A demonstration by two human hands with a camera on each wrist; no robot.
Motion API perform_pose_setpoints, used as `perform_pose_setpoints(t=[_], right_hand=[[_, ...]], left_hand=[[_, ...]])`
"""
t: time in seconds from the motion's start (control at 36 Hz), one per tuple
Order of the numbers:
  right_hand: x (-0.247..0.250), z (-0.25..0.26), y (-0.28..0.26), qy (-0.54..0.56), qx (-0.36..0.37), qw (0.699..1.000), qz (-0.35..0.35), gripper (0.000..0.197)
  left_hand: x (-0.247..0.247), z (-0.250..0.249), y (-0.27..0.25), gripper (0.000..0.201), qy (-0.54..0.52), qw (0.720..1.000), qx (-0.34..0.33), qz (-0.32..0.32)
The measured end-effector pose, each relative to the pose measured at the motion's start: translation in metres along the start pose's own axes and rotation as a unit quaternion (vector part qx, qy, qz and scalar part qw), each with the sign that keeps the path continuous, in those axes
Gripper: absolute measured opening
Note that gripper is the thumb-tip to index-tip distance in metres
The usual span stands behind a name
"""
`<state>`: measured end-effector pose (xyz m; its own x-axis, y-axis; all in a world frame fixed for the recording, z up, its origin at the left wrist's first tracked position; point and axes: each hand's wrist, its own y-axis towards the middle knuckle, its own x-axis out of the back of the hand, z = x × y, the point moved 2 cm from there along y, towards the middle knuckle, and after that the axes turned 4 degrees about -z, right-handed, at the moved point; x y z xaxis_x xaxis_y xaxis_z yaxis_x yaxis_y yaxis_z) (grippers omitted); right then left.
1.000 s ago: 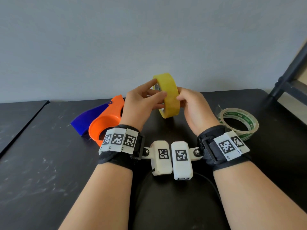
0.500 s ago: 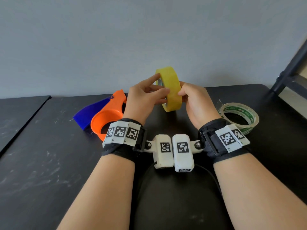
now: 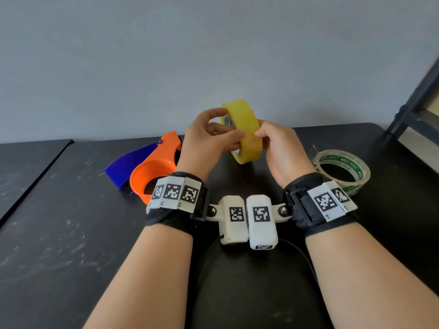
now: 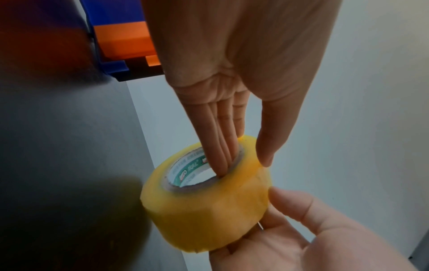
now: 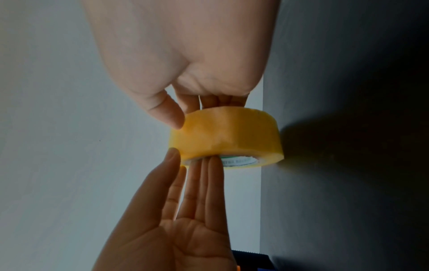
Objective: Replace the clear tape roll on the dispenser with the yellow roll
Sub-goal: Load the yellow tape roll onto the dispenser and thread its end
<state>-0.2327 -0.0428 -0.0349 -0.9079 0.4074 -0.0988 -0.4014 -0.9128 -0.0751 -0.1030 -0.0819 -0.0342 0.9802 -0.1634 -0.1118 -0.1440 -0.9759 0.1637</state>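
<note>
Left wrist hides dispenser (image 3: 152, 172) front; right-hand fingers behind yellow roll (image 3: 247, 131).

A tape roll (image 3: 247, 129) is held above the table (image 3: 59, 233), between the left hand (image 3: 204, 143) and right hand (image 3: 282, 148). Left of it, a tape dispenser (image 3: 152, 167) lies on the table; right of it, a second tape roll (image 3: 344, 169) lies flat.

Both forearms are reaching forward, wrists close together; left hand (image 3: 209, 136) and right hand (image 3: 282, 148) are gripping, raised, fingertips facing.
</note>
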Motion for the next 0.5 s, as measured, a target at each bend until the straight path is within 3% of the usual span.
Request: perform_pose_setpoints(t=[0.17, 0.28, 0.5], right_hand=[[-0.0009, 0.0006, 0.0009, 0.016, 0.007, 1.000, -0.014, 0.057], [-0.0004, 0.0004, 0.0013, 0.016, 0.034, 0.999, 0.011, 0.033], [0.0042, -0.0032, 0.0055, -0.028, 0.077, 0.996, 0.045, 0.059]], left_hand=[[0.0008, 0.0014, 0.0008, 0.048, 0.006, 1.000, -0.003, 0.007], [0.0004, 0.0033, 0.0018, 0.049, 0.012, 1.000, -0.004, 0.009], [0.0010, 0.0075, 0.0028, 0.050, 0.060, 0.998, -0.010, 0.023]])
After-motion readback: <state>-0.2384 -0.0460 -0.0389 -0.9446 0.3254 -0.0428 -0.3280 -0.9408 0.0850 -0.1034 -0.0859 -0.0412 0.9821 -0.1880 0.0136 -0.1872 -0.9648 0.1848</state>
